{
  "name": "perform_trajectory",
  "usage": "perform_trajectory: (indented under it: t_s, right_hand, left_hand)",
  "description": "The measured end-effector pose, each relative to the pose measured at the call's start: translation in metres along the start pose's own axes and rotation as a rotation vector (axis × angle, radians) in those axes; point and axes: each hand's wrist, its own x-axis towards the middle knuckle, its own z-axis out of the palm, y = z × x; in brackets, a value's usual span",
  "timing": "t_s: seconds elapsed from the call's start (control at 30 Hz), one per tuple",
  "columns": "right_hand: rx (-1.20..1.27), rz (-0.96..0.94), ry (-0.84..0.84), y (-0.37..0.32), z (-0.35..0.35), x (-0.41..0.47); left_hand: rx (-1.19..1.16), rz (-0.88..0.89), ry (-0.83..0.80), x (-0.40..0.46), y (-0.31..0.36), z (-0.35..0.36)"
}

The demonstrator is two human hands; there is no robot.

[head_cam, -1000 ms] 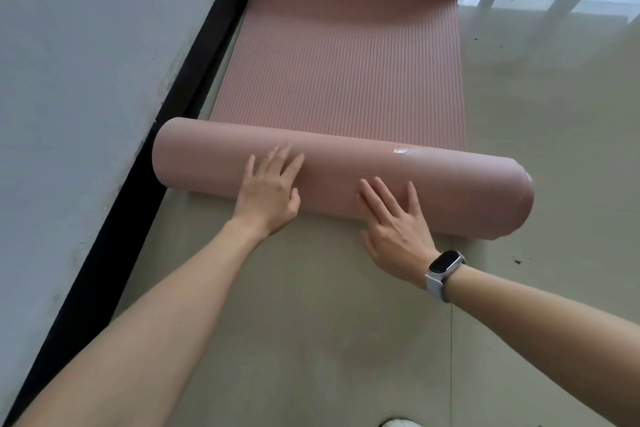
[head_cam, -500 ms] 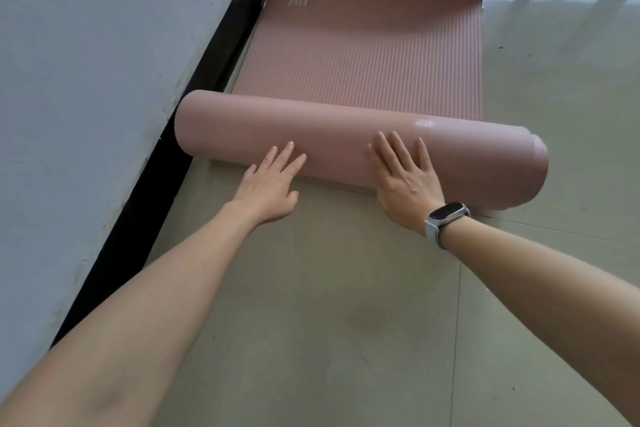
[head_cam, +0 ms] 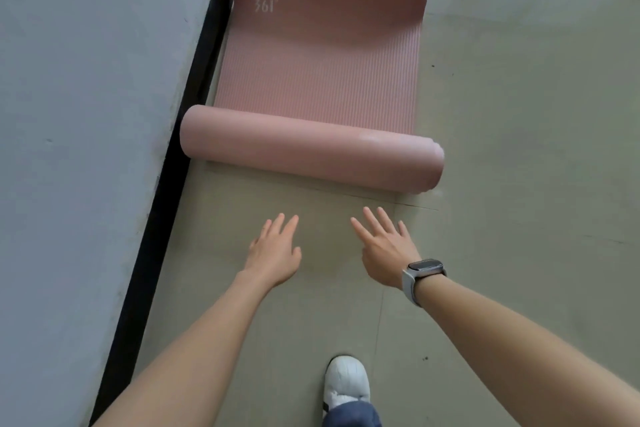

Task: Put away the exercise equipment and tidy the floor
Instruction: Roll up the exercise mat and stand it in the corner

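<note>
text: "361°" | on: pink exercise mat | place: far left corner, unrolled part | colour: pale print

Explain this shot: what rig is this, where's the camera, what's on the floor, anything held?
There is no machine here: a person works with two bare hands, and the one wide-angle camera is worn on the head, looking forward and down. The left hand and the right hand, which has a smartwatch on its wrist, reach forward with fingers straight. Neither has a grip on anything; both are short of the mat. On the floor lies a pink exercise mat, partly rolled: the roll lies nearest the hands, and the flat part stretches away alongside the grey wall. A white shoe shows at the bottom edge.
</note>
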Motion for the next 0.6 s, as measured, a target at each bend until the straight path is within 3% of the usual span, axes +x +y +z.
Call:
perform_trajectory:
  t_s: [0.1, 0.27, 0.6]
  right_hand:
    - [0.017, -0.002, -0.097, 0.003, -0.028, -0.032]
    - [-0.009, 0.012, -0.155, 0.015, -0.059, -0.016]
    - [-0.228, -0.083, -0.414, 0.053, -0.024, 0.097]
  left_hand:
    - [-0.116, -0.016, -0.043, -0.027, 0.024, -0.020]
    - [-0.096, 0.005, -0.075, -0.022, 0.030, -0.041]
    - [0.042, -0.007, -0.313, 0.094, 0.014, -0.002]
